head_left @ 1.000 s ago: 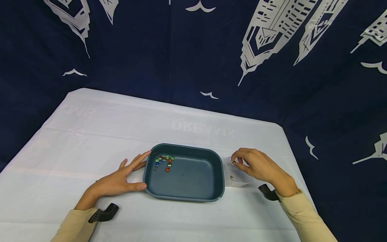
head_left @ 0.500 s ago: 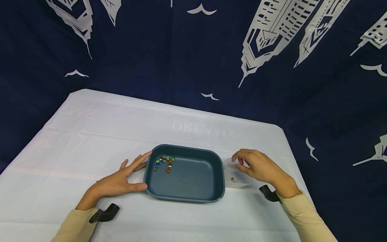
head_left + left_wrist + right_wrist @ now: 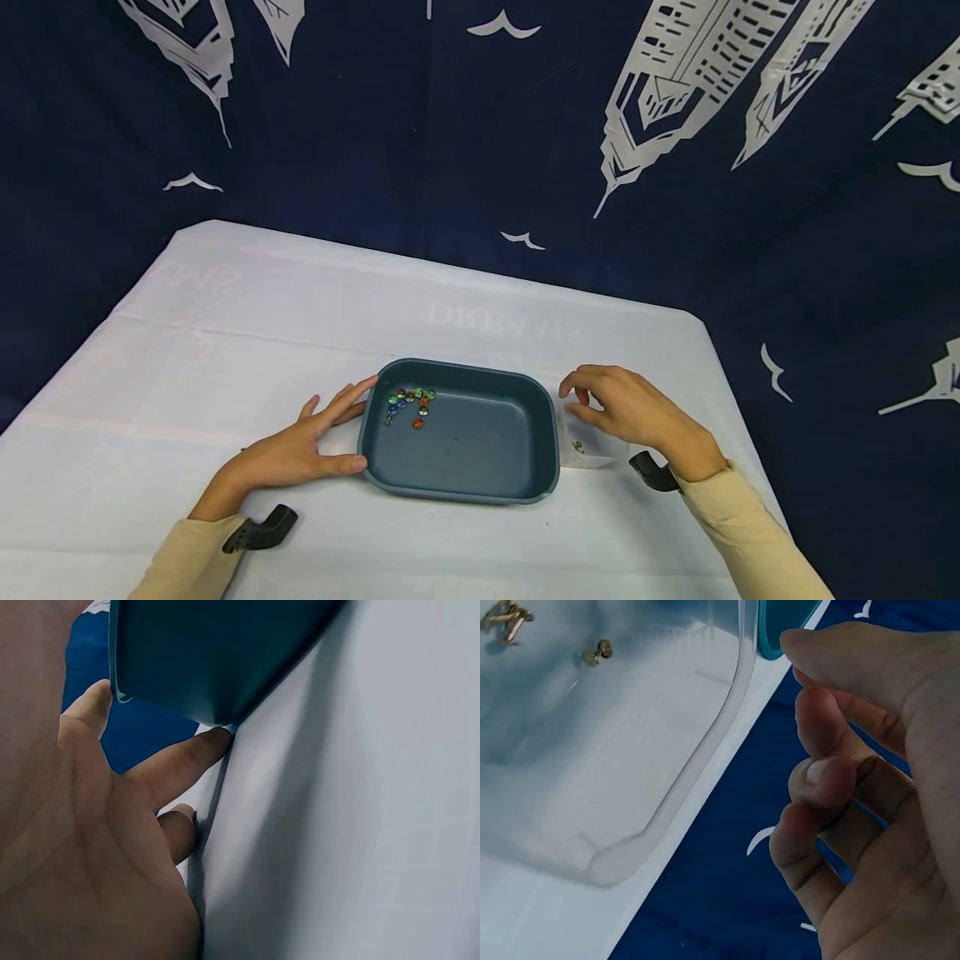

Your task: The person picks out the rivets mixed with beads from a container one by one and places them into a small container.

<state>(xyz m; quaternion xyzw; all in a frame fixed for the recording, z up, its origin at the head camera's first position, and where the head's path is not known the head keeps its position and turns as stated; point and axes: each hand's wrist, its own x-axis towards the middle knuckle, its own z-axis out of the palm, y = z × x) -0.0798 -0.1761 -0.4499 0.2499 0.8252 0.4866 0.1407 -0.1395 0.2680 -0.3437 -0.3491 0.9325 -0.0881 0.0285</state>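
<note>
A dark teal tray (image 3: 480, 454) sits on the white table, with several coloured beads (image 3: 408, 402) in its far left corner. My left hand (image 3: 318, 435) lies flat against the tray's left side, thumb at the near corner and fingers along the rim. The left wrist view shows that left hand (image 3: 82, 825) beside the tray wall (image 3: 210, 652). My right hand (image 3: 600, 404) hovers over a clear plastic container (image 3: 600, 457) just right of the tray, fingers loosely curled with nothing seen in them. Small brass pieces (image 3: 596, 652) lie in the clear container (image 3: 667, 750), beside my right hand (image 3: 870, 750).
A white cloth covers the table (image 3: 225, 333), which ends close behind the right hand. A dark blue printed curtain (image 3: 480, 125) hangs behind and around it. Black wrist mounts (image 3: 258, 529) sit at both sleeves.
One second ago my right hand pinched a small brass piece over the clear container; it no longer shows in the fingers. The hand has shifted left toward the tray. The left hand stayed put.
</note>
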